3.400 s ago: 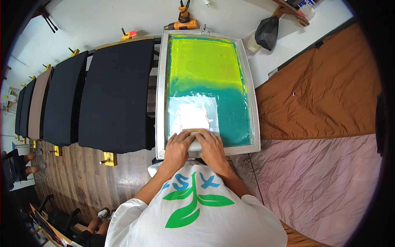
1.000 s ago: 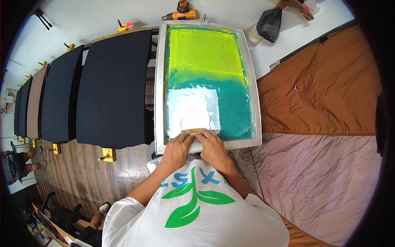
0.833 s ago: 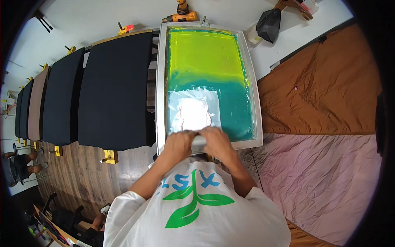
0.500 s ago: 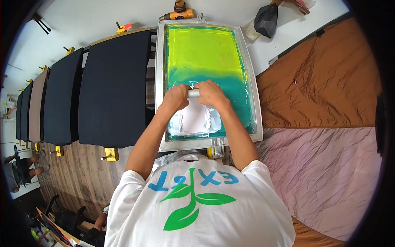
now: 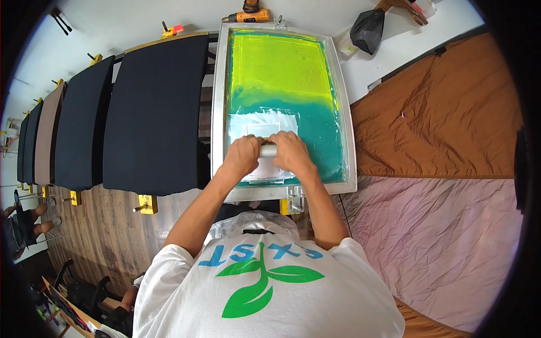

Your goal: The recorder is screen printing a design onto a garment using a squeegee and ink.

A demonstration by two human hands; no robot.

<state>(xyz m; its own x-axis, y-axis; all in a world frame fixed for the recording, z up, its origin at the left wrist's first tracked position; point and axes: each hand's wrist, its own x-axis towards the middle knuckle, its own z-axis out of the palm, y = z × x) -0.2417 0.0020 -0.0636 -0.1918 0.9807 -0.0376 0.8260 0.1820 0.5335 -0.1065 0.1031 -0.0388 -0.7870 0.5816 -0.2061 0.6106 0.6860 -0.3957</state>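
Note:
In front of me lies a silk-screen frame (image 5: 349, 143) with a pale metal rim. Its mesh is yellow-green (image 5: 276, 62) on the far part and teal (image 5: 318, 135) on the near part. My left hand (image 5: 243, 156) and my right hand (image 5: 292, 153) are both closed round a squeegee (image 5: 268, 151), side by side over the near part. Pale grip shows between them; the blade's lower edge is mostly hidden. White ink (image 5: 262, 119) lies smeared beyond my knuckles, around a faint rectangle, and more pale ink (image 5: 265, 172) shows nearer me, between my wrists.
Black fabric-covered boards (image 5: 155, 112) stand in a row to the left, with a brown one (image 5: 48, 135) among them. An orange heat gun (image 5: 246, 16) lies past the frame. Brown fabric (image 5: 417, 112) and wrinkled pinkish fabric (image 5: 428, 242) spread at right. Another person sits far left.
Both hands have drawn the squeegee toward me along the screen. A stretch of white-smeared mesh with a faint rectangle now shows beyond them.

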